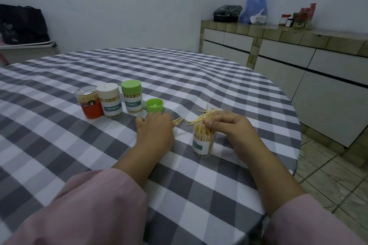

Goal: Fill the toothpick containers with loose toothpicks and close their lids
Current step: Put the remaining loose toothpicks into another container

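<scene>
I have the open toothpick container point(203, 141) standing upright on the checked tablecloth point(199, 77), packed with picks. My right hand point(225, 123) hovers over its mouth, fingers curled and pinching a bunch of toothpicks point(208, 113) that fan up toward 12 o'clock. My left hand point(156, 127) lies palm down at the container's 9 o'clock, fingers covering some loose toothpicks point(178, 120); whether it grips them I cannot tell. The green lid point(154, 105) lies upturned at 11 o'clock. Beyond it, three closed containers stand in a row: green-capped point(132, 98), white-capped point(109, 101), red point(88, 102).
</scene>
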